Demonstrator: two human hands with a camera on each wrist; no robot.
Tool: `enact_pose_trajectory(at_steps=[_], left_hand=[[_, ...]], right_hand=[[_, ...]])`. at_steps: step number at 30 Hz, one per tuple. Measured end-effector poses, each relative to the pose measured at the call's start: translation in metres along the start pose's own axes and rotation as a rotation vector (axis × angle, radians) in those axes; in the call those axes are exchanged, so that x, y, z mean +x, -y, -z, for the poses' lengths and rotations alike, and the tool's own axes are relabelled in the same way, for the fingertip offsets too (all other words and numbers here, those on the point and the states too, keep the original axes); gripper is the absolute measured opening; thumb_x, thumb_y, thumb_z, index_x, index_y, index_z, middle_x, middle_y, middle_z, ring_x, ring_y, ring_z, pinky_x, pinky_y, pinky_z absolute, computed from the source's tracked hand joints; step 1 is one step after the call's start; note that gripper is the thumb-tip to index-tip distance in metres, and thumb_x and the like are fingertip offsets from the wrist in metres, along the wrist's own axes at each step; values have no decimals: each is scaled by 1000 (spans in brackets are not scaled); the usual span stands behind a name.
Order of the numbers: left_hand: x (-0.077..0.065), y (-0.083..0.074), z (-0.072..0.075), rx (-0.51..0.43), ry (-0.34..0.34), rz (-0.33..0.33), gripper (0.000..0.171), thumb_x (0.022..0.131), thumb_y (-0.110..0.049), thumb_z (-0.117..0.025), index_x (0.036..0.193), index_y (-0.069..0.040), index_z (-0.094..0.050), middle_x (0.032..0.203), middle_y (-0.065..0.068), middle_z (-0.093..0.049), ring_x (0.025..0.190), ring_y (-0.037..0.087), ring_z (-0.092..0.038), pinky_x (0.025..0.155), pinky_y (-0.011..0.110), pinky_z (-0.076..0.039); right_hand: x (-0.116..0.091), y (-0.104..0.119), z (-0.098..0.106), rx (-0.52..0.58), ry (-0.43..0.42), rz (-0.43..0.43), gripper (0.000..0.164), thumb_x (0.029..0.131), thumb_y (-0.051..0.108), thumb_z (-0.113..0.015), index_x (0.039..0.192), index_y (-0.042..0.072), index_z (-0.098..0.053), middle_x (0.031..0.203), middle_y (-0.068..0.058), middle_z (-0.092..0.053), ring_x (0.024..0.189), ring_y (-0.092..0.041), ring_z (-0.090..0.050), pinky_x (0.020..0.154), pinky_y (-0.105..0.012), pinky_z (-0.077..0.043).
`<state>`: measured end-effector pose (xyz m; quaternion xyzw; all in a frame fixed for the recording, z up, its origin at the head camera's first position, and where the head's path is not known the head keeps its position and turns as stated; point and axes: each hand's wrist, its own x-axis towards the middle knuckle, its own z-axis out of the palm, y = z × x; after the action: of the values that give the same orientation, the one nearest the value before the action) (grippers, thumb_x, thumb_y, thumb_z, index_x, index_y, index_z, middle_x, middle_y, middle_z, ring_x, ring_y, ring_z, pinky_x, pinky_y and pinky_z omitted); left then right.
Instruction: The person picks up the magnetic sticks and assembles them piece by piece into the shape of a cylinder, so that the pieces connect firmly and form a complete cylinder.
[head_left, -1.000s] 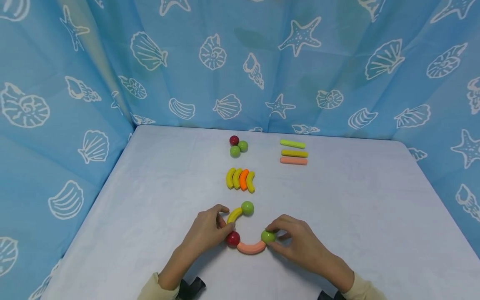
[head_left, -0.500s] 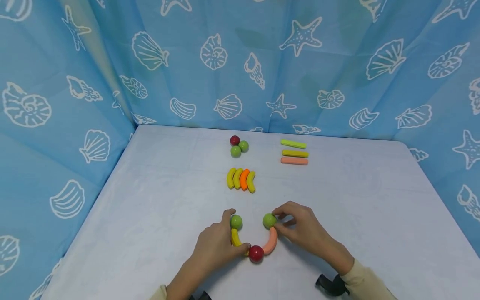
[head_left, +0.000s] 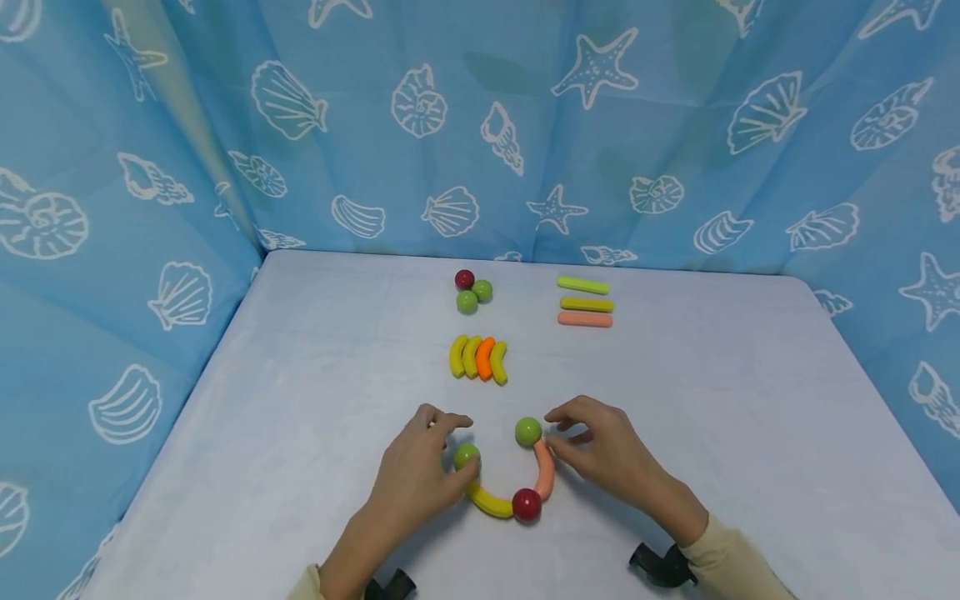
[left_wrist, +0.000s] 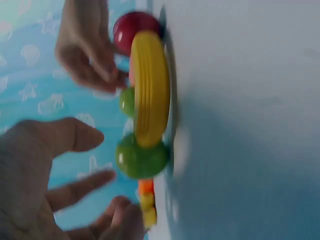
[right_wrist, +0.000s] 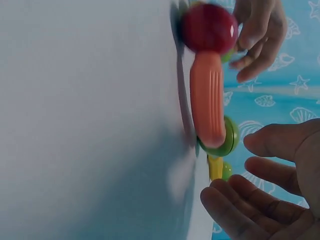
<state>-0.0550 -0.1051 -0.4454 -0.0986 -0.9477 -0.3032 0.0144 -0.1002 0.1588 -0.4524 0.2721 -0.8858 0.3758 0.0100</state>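
A U-shaped chain lies on the table, its open side facing the far edge. From the left it runs green ball [head_left: 465,455], yellow curved stick [head_left: 492,504], red ball [head_left: 527,505], pink curved stick [head_left: 546,472], green ball [head_left: 528,431]. My left hand [head_left: 415,472] hovers beside the left green ball, thumb and fingers spread; the left wrist view shows a gap between them and the ball [left_wrist: 141,159]. Beside the other end, my right hand [head_left: 617,457] has its thumb and fingers parted. They stand off the pink stick [right_wrist: 206,100] in the right wrist view.
Farther back lies a row of yellow and orange curved sticks [head_left: 484,359]. Behind it sit a red ball [head_left: 464,279] and two green balls [head_left: 467,302]. Three straight sticks [head_left: 585,306] lie to their right. A blue shell-print curtain [head_left: 450,125] hangs behind the white table [head_left: 337,333].
The chain has turned and reshaped into a U, its red ball shifting right and the pink stick swinging to the right side. Both hands have let go of the green balls at its ends.
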Motion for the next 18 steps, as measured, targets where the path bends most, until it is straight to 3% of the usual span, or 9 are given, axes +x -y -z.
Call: enact_pose_trajectory(at_steps=[5, 10, 15, 18], left_hand=[[7, 14, 8, -152, 132, -63, 33, 85, -18, -72, 119, -18, -70, 117, -4, -56, 99, 15, -57, 83, 32, -55], [14, 22, 11, -232, 235, -118, 33, 86, -14, -70, 118, -17, -71, 116, -7, -61, 103, 14, -59, 85, 30, -56], [18, 26, 8, -317, 266, -156, 29, 84, -11, -71, 113, -16, -73, 110, -7, -66, 99, 9, -61, 83, 28, -56], [20, 26, 6, -360, 281, -168, 26, 85, -10, -71, 110, -15, -74, 107, -6, -68, 96, 8, -61, 80, 27, -56]], right_hand=[[-26, 16, -5, 35, -59, -8, 28, 79, 5, -84, 102, 13, -71, 95, 6, -68, 81, -9, -65, 65, -25, -59], [-46, 38, -16, 51, -38, 84, 29, 78, 9, -86, 101, 17, -70, 95, 10, -64, 78, -8, -62, 62, -22, -56], [-53, 49, -25, -84, -29, 240, 32, 75, 17, -89, 102, 18, -71, 97, 12, -59, 81, -4, -57, 71, -15, -51], [-54, 50, -28, -166, -52, 285, 31, 72, 16, -90, 98, 18, -73, 96, 11, -56, 82, -2, -53, 72, -13, -47]])
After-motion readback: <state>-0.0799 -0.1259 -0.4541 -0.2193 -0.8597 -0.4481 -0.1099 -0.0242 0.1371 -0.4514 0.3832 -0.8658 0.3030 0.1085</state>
